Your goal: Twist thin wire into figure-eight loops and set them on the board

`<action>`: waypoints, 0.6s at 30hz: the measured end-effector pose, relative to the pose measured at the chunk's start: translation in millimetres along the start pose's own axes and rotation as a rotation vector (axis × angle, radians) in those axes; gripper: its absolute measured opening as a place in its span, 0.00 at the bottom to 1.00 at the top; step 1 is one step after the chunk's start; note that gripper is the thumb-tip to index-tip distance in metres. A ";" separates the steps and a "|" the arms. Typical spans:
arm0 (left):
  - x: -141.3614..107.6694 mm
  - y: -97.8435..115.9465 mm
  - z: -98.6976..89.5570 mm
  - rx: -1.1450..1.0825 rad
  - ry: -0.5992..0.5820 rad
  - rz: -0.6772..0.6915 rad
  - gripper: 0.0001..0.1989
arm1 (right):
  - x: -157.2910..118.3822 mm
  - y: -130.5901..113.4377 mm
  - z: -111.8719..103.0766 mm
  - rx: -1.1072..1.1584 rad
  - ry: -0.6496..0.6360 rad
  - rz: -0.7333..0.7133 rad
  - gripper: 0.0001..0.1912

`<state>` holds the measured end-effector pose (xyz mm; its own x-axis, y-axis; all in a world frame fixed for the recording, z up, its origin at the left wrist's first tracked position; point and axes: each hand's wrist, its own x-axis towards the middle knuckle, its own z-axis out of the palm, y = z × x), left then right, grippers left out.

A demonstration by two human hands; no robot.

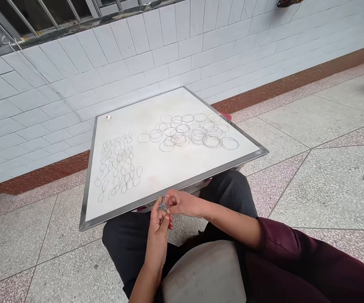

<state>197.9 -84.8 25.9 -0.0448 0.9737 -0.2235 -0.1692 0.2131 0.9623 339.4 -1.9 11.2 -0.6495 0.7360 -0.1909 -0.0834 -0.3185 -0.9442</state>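
Observation:
Both my hands are close together just off the near edge of a white-topped table. My left hand pinches a thin wire loop between finger and thumb, and my right hand grips the same wire from the other side. Several large wire rings lie overlapping on the tabletop at the far right. Several smaller wire loops lie in a cluster to their left. A tiny white and red item sits near the far left corner.
A steel rim frames the table. My dark trousers lie under it, and a maroon sleeve covers my right arm. A beige rounded seat is below me. Terrazzo floor surrounds us, beside a white tiled wall.

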 end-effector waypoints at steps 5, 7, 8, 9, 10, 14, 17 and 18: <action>2.9 -5.7 2.3 -0.206 0.048 -0.068 0.33 | -1.5 5.0 3.5 -0.021 -0.003 -0.103 0.14; 3.9 -7.4 3.7 -0.350 0.042 -0.119 0.31 | -2.7 3.9 3.5 0.020 -0.023 -0.119 0.15; 4.3 -7.7 4.3 -0.401 0.034 -0.135 0.30 | -3.5 2.5 3.5 0.057 -0.036 -0.120 0.16; 4.6 -7.6 4.7 -0.435 0.026 -0.142 0.29 | -4.4 0.7 3.5 0.094 -0.048 -0.119 0.17; 4.8 -7.1 4.8 -0.454 0.017 -0.143 0.28 | -5.2 -1.3 3.5 0.124 -0.053 -0.118 0.17; 4.2 -3.4 1.5 -0.361 -0.007 -0.125 0.30 | -8.0 -7.4 4.4 0.117 -0.030 -0.102 0.17; 2.2 0.6 -2.1 -0.142 -0.017 -0.070 0.31 | -9.1 -8.4 5.1 0.063 -0.006 -0.099 0.15; 1.4 2.0 -2.7 -0.087 -0.020 -0.048 0.31 | -9.2 -8.3 5.2 0.048 -0.002 -0.102 0.15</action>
<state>194.9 -83.3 27.1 -0.0154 0.9640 -0.2656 -0.2559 0.2530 0.9330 342.1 -9.1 22.2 -0.6372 0.7650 -0.0939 -0.1852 -0.2702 -0.9448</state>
